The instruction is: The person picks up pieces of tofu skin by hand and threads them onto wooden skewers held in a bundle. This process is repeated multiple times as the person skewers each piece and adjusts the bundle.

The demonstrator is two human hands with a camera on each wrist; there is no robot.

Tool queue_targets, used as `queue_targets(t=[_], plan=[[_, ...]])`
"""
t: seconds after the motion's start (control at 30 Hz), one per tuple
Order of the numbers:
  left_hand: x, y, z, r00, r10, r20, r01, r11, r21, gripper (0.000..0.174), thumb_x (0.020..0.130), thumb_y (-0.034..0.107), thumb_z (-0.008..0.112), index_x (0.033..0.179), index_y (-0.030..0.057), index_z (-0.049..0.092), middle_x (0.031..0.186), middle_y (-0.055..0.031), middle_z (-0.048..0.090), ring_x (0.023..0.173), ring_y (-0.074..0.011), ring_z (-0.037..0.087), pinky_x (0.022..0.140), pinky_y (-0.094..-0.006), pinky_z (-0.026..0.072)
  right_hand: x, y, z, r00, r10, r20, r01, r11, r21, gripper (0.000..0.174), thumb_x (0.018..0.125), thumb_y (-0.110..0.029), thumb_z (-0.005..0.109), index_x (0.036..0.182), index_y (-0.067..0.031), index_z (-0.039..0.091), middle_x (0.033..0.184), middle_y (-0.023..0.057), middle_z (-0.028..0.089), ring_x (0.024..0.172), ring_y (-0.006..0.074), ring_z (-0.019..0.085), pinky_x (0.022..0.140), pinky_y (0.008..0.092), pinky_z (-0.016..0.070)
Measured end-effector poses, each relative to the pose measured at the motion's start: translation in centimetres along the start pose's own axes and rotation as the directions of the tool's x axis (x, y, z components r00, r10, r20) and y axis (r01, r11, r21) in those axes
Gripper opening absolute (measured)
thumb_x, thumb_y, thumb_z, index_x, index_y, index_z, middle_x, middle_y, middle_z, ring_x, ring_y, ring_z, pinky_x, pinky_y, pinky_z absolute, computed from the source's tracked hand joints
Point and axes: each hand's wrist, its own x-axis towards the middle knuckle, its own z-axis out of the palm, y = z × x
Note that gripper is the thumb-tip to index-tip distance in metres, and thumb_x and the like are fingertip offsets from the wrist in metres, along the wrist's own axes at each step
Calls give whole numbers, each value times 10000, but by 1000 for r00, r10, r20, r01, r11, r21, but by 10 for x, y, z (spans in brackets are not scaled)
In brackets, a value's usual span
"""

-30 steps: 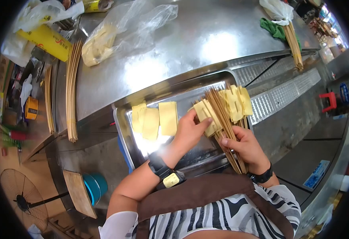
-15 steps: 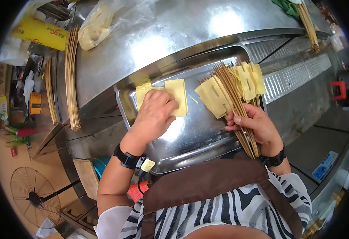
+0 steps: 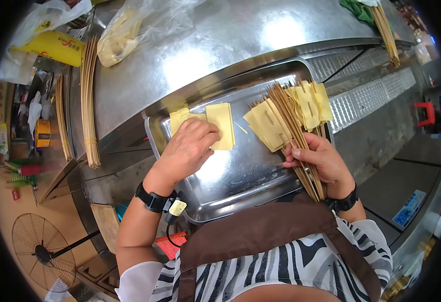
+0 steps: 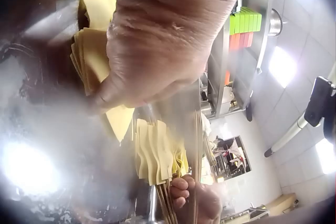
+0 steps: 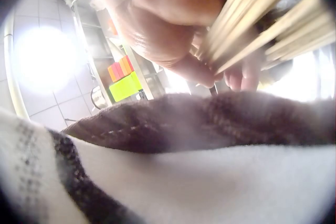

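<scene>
My left hand (image 3: 191, 147) is over the left pile of yellow sheets (image 3: 178, 115) in the metal tray (image 3: 230, 194), its fingers bent. In the left wrist view the thumb of that hand (image 4: 163, 40) pinches a yellow sheet (image 4: 119, 121), whose corner sticks out below; the fingertips are hidden. Another stack of sheets (image 3: 221, 126) lies just right of the hand. My right hand (image 3: 326, 162) grips a bundle of thin wooden sticks (image 3: 288, 116) at the tray's right side. Folded yellow sheets (image 3: 266, 125) are threaded on sticks on both sides of the bare ones.
A steel counter (image 3: 180, 75) spans the far side, with a plastic bag of sheets (image 3: 122, 38) on it. Long stick bundles (image 3: 89, 110) lie at the left, another (image 3: 384, 35) at the far right. A fan (image 3: 43, 251) stands at the lower left.
My left hand has left the threaded sheets by the bundle and moved left to the flat piles. My right hand keeps its grip on the sticks. The head view has shifted.
</scene>
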Motion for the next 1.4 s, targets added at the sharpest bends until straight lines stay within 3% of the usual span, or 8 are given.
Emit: queue_targets(t=[0.5, 0.57, 0.6, 0.67, 0.7, 0.8, 0.9, 1.4], plan=[[-2, -6, -3, 999, 12, -48, -20, 988, -155, 76, 788, 103, 663, 821, 35, 665, 945, -70, 648, 870, -249, 604, 779, -350, 476, 0, 1, 1, 1000, 12, -22, -11, 999, 33, 186, 859, -50, 612, 1027, 25, 586, 928, 59, 605, 815, 126, 617, 791, 278, 537], [-1, 5, -1, 885, -463, -57, 365, 764, -532, 137, 880, 166, 610, 909, 32, 611, 919, -70, 625, 795, -182, 617, 741, -313, 502, 0, 1, 2, 1000, 7, -21, -7, 1000, 19, 181, 855, -50, 617, 1019, 21, 588, 912, 50, 603, 804, 121, 615, 793, 274, 534], [3, 5, 3, 884, -462, -67, 361, 767, -530, 137, 880, 166, 610, 909, 32, 611, 919, -70, 625, 795, -182, 617, 741, -313, 502, -1, 0, 2, 1000, 5, -23, -5, 1000, 7, 176, 851, -49, 623, 1010, 17, 591, 896, 41, 602, 793, 115, 613, 794, 270, 531], [13, 5, 12, 682, -732, -11, 186, 189, -964, 218, 952, 228, 522, 988, 14, 537, 923, -85, 618, 804, -159, 629, 718, -300, 531, 0, 1, -1, 1000, 1, -11, -2, 999, -38, 160, 850, -52, 626, 994, 10, 592, 872, 33, 602, 784, 114, 616, 776, 263, 529], [18, 8, 12, 681, -732, -24, 176, 195, -965, 218, 952, 228, 522, 988, 14, 537, 923, -85, 618, 804, -159, 629, 718, -300, 531, 0, 1, -1, 1000, 5, -5, -5, 997, -76, 144, 849, -54, 629, 977, 4, 594, 847, 25, 602, 774, 113, 618, 758, 255, 527], [32, 17, 15, 569, -781, 257, 100, -245, -964, 138, 955, 142, 491, 1008, 14, 497, 994, -172, 629, 899, -249, 651, 806, -358, 532, -1, 1, 1, 1000, -4, -5, 4, 996, -89, 118, 830, -29, 650, 921, -19, 575, 803, 17, 602, 732, 117, 626, 668, 224, 514], [38, 19, 28, 684, -682, 261, 112, -256, -960, 148, 939, 100, 503, 1041, -1, 535, 1037, -169, 632, 898, -235, 653, 823, -360, 531, -2, -1, 2, 1000, 0, -1, 0, 997, -71, 140, 812, -5, 667, 886, -30, 551, 779, 36, 603, 688, 120, 624, 604, 208, 508], [69, 35, 28, 707, -678, 202, 56, -231, -971, 248, 980, 129, 396, 1171, 20, 509, 1088, -145, 624, 980, -239, 637, 861, -365, 523, -4, -9, 10, 998, 59, -12, -60, 990, -129, 172, 804, 7, 669, 869, -40, 517, 747, 28, 577, 656, 102, 599, 548, 206, 506]])
